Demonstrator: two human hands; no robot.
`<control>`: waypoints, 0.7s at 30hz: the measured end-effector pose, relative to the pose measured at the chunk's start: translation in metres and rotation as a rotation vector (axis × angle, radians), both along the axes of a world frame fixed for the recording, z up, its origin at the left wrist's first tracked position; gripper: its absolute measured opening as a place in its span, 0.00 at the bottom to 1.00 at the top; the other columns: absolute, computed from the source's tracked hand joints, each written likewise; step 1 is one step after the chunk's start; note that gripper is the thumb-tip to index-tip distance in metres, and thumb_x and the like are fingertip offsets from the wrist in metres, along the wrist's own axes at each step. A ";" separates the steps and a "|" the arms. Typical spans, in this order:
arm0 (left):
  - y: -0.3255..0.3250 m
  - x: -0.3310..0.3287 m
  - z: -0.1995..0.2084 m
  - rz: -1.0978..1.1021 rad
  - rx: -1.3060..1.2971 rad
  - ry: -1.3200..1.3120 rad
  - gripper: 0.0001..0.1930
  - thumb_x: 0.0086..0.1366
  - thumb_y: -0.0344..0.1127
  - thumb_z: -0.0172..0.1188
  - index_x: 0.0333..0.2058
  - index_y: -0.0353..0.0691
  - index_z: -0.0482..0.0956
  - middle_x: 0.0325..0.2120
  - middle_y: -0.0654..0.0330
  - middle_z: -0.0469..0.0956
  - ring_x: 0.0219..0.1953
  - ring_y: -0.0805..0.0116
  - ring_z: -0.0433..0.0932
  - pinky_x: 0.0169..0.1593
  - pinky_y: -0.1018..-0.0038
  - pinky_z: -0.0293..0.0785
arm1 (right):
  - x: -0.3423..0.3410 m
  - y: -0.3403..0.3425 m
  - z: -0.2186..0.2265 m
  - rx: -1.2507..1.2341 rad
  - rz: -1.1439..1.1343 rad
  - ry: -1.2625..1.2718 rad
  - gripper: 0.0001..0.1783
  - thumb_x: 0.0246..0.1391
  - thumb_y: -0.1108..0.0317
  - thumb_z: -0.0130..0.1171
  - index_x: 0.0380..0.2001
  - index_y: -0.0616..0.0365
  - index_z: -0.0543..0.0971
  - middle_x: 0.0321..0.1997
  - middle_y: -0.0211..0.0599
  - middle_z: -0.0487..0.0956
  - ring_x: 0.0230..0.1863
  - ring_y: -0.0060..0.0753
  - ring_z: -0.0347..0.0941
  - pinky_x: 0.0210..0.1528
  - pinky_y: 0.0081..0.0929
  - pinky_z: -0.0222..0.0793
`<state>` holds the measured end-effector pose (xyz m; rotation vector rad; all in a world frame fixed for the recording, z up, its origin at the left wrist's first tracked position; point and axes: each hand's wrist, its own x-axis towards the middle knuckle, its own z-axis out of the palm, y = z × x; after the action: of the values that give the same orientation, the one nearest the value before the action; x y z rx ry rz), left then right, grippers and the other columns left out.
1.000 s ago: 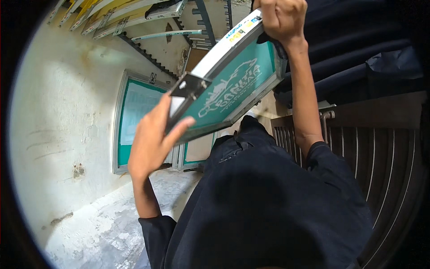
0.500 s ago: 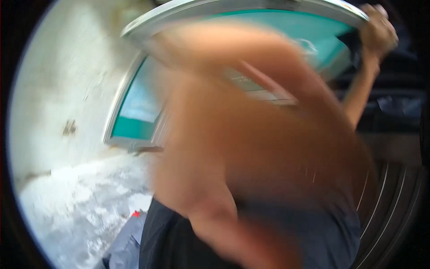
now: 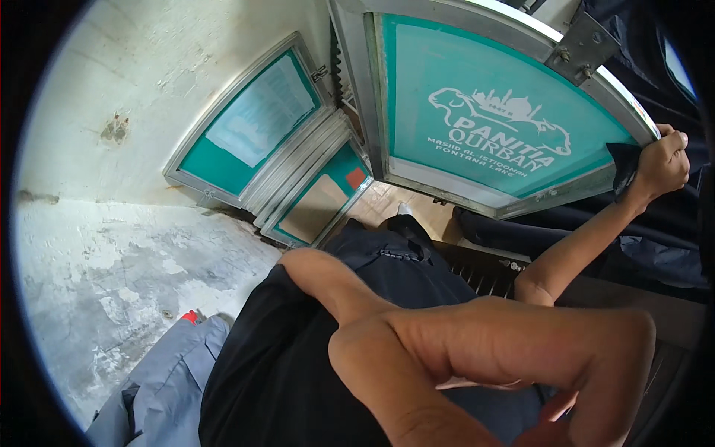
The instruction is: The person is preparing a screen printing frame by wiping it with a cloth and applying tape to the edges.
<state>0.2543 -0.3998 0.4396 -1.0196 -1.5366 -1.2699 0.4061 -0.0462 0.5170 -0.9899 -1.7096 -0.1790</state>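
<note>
While our right hand [image 3: 661, 165] grips the frame [image 3: 477, 112] by its edge, the green screen stretches out to its left. Our left hand [image 3: 521, 372] sits low and close, touching nothing; we cannot tell if it is curled.

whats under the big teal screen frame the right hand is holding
Below the teal screen frame, held at its edge by the right hand, a strip of wooden floor and dark cloth show. The frame covers whatever lies further back.

Concrete floor [image 3: 112, 276], stained and patchy. Framed screens [image 3: 246, 130] stand on it, leaning against the wall [image 3: 134, 67]. Grey cloth [image 3: 160, 387] lies nearby.
</note>
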 end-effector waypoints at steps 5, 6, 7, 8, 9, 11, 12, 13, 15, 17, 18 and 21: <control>-0.006 0.015 -0.001 -0.099 0.052 0.006 0.24 0.70 0.52 0.63 0.55 0.40 0.78 0.55 0.51 0.76 0.56 0.57 0.75 0.57 0.60 0.74 | 0.016 0.009 0.003 0.085 -0.031 -0.025 0.34 0.69 0.53 0.35 0.26 0.51 0.91 0.23 0.33 0.86 0.31 0.41 0.84 0.45 0.35 0.77; -0.007 0.014 -0.002 -0.108 0.051 0.005 0.24 0.70 0.52 0.63 0.55 0.40 0.78 0.55 0.51 0.76 0.56 0.57 0.75 0.57 0.60 0.74 | 0.003 -0.013 0.004 0.032 -0.019 -0.030 0.34 0.69 0.52 0.35 0.26 0.51 0.91 0.23 0.33 0.86 0.32 0.42 0.84 0.45 0.35 0.77; -0.010 0.016 -0.005 -0.117 0.051 0.004 0.25 0.70 0.52 0.63 0.55 0.40 0.77 0.55 0.51 0.75 0.56 0.57 0.75 0.57 0.60 0.74 | -0.008 -0.035 0.003 0.028 -0.008 -0.032 0.34 0.69 0.52 0.35 0.26 0.51 0.91 0.23 0.33 0.86 0.32 0.42 0.84 0.45 0.35 0.77; -0.003 0.000 -0.006 -0.126 0.050 0.003 0.25 0.69 0.52 0.64 0.55 0.40 0.77 0.55 0.51 0.75 0.56 0.57 0.75 0.57 0.60 0.74 | -0.019 -0.060 0.001 0.000 -0.060 -0.057 0.34 0.69 0.53 0.35 0.26 0.51 0.91 0.23 0.33 0.86 0.32 0.42 0.84 0.45 0.36 0.77; -0.004 0.006 -0.007 -0.141 0.057 0.004 0.25 0.69 0.52 0.64 0.55 0.39 0.77 0.55 0.52 0.75 0.56 0.57 0.75 0.57 0.60 0.74 | -0.027 -0.084 0.005 -0.021 -0.119 -0.080 0.34 0.68 0.53 0.35 0.26 0.51 0.91 0.23 0.32 0.86 0.32 0.41 0.84 0.45 0.36 0.77; -0.012 0.011 -0.008 -0.169 0.068 0.006 0.26 0.69 0.52 0.64 0.55 0.39 0.76 0.55 0.52 0.75 0.56 0.57 0.75 0.57 0.60 0.74 | -0.011 -0.046 -0.003 0.008 -0.079 -0.028 0.34 0.68 0.53 0.35 0.26 0.51 0.91 0.23 0.32 0.87 0.32 0.41 0.84 0.46 0.36 0.78; -0.010 0.016 -0.009 -0.184 0.074 0.008 0.26 0.69 0.52 0.64 0.55 0.39 0.76 0.55 0.52 0.75 0.56 0.57 0.75 0.57 0.60 0.74 | -0.005 -0.033 -0.006 0.035 -0.046 0.025 0.34 0.68 0.53 0.34 0.25 0.51 0.91 0.23 0.31 0.87 0.32 0.41 0.84 0.46 0.35 0.78; -0.009 0.022 -0.010 -0.195 0.076 0.008 0.26 0.68 0.52 0.64 0.56 0.39 0.75 0.55 0.52 0.75 0.55 0.57 0.75 0.57 0.60 0.74 | -0.004 -0.038 -0.008 0.064 -0.070 0.047 0.35 0.68 0.54 0.33 0.25 0.51 0.91 0.24 0.31 0.87 0.33 0.42 0.84 0.48 0.36 0.78; -0.014 0.014 -0.013 -0.235 0.091 0.008 0.27 0.68 0.52 0.64 0.56 0.39 0.75 0.55 0.52 0.74 0.55 0.57 0.74 0.57 0.60 0.74 | 0.015 -0.012 -0.003 0.072 -0.058 0.027 0.35 0.67 0.54 0.33 0.26 0.50 0.91 0.25 0.31 0.87 0.34 0.42 0.85 0.48 0.37 0.78; -0.017 0.010 -0.019 -0.271 0.103 0.007 0.27 0.68 0.52 0.65 0.56 0.38 0.74 0.55 0.52 0.74 0.55 0.57 0.74 0.57 0.60 0.73 | 0.016 -0.010 -0.004 0.051 -0.057 0.036 0.35 0.67 0.54 0.33 0.26 0.50 0.91 0.25 0.31 0.88 0.35 0.42 0.85 0.49 0.37 0.78; -0.019 0.008 -0.023 -0.289 0.110 0.006 0.27 0.68 0.52 0.65 0.56 0.38 0.74 0.55 0.52 0.74 0.55 0.58 0.74 0.57 0.60 0.73 | 0.016 -0.011 -0.004 0.055 -0.055 0.033 0.35 0.67 0.54 0.33 0.26 0.50 0.91 0.25 0.31 0.88 0.35 0.42 0.85 0.49 0.37 0.78; -0.009 0.026 -0.018 -0.342 0.110 0.022 0.28 0.67 0.52 0.65 0.57 0.38 0.73 0.55 0.52 0.74 0.55 0.58 0.74 0.57 0.60 0.73 | 0.023 -0.003 -0.002 0.039 -0.081 0.046 0.34 0.66 0.54 0.34 0.26 0.51 0.91 0.25 0.32 0.88 0.34 0.42 0.85 0.49 0.38 0.78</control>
<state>0.2800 -0.4086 0.4220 -1.2565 -1.2954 -1.5527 0.4289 -0.0494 0.5147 -1.0273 -1.6201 -0.2394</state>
